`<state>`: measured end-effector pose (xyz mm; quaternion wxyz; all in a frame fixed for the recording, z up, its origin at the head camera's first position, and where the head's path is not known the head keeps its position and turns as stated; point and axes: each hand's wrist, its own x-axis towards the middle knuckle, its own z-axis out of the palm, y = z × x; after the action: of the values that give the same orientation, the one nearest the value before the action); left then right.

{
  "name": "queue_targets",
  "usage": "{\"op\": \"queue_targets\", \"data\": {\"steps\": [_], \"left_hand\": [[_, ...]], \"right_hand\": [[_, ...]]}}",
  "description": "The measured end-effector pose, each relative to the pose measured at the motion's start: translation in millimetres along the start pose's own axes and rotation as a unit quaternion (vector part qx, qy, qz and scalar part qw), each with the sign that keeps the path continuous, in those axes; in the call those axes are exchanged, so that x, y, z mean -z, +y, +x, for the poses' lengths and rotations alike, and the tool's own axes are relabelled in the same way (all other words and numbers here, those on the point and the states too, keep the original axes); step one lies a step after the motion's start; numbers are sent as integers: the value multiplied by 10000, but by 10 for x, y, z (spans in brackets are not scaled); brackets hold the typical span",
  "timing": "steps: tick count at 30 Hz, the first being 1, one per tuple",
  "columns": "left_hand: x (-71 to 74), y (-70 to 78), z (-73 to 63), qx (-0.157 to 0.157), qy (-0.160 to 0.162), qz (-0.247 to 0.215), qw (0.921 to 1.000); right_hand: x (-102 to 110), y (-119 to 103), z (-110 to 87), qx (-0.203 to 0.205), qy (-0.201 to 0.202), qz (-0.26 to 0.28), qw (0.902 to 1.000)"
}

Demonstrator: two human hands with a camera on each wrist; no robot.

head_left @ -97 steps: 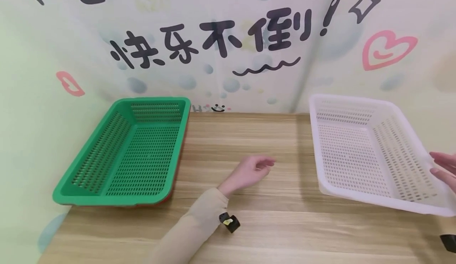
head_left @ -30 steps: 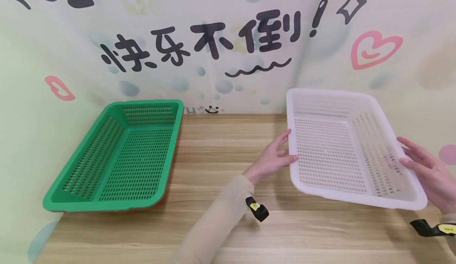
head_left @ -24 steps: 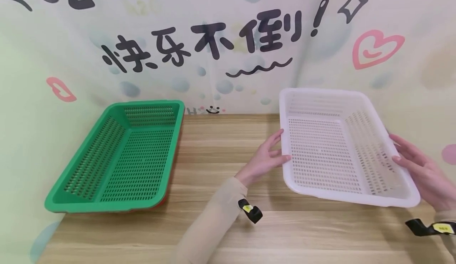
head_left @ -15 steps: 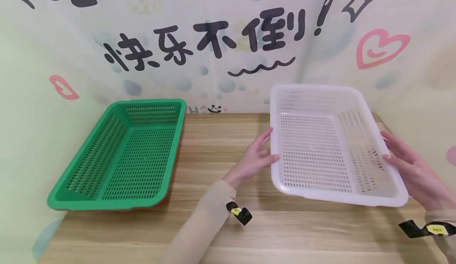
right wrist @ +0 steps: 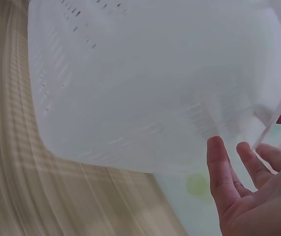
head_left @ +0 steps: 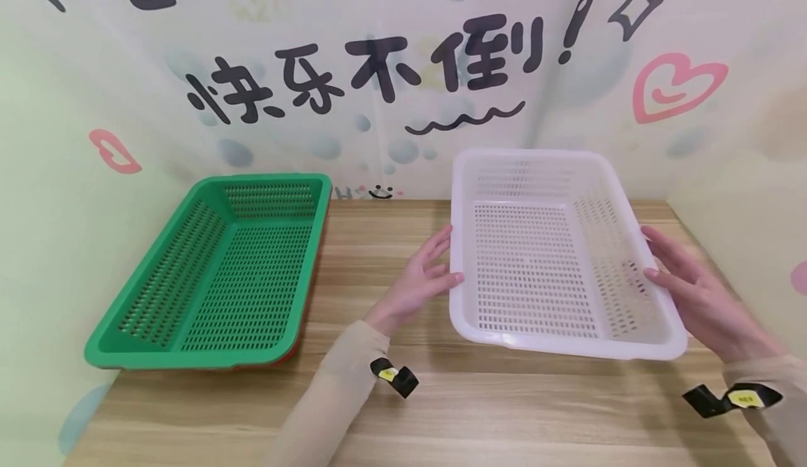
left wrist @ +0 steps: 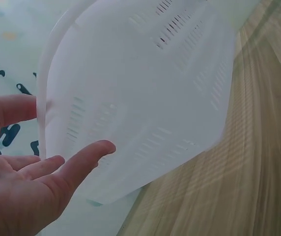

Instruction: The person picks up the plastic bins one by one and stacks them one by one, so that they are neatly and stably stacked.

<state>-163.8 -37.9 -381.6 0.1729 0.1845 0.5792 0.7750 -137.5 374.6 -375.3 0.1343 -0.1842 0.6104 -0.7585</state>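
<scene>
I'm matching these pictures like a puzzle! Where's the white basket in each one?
Head: white basket, right of centre; you look down into it.
Left wrist: white basket, big, filling the upper middle.
Right wrist: white basket, filling most of the top.
Shared landmark: wooden table, across the bottom in head, along the right in left wrist, along the left in right wrist.

White basket, rectangular, rounded corners, smooth broad rim, slotted walls, perforated floor. Upright, mouth uppermost, long sides running roughly 12 to 6 o'clock; placed towards 3 o'clock in the head view. Underside contact unclear, possibly raised.
</scene>
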Motion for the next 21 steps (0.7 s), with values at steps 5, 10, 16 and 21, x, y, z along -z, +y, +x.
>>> {"op": "queue_targets", "data": {"steps": [5, 10, 16, 21], "left_hand": [[98, 64, -53, 55, -18, -10, 10000], [177, 185, -104, 46, 1, 111, 9999], [248, 349, -158, 124, -60, 173, 9998], [308, 497, -232, 227, -99, 112, 9996]], "right_hand": [[-84, -14, 38, -231, 148, -235, 9993], [-188, -11, 136, -175, 181, -328, 9991], [-292, -9, 237, 49, -74, 61, 9999], [-393, -49, 291, 54, -132, 113, 9998]]}}
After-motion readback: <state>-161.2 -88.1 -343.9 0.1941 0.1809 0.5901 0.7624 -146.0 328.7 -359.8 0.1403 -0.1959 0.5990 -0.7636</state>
